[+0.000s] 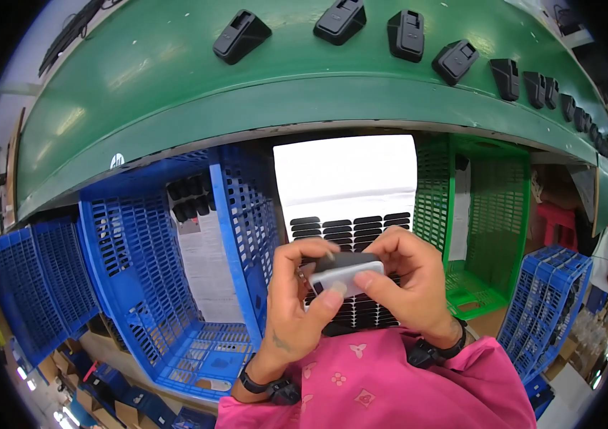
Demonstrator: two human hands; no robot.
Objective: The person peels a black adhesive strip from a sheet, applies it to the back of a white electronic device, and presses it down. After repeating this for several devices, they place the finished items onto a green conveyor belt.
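Observation:
Above my lap, both hands hold one small black housing with a smooth grey face [352, 274]. My left hand [293, 300] grips its left end, with the thumb on the grey face and the fingers curled behind. My right hand [413, 282] closes on the other end, its thumb also pressing the grey face. The fingers hide part of the housing. Just beneath lie rows of black oval pieces [367, 232] against white; I cannot tell exactly what they are. A white sheet [347, 168] extends beyond them towards the bench.
A green bench [168, 79] spans the far side, with several black wedge-shaped housings [339, 21] in a line. At left stands a blue crate [221, 229] with black pieces [191, 198] inside. A green crate [500, 214] is at right, beside another blue crate [543, 307].

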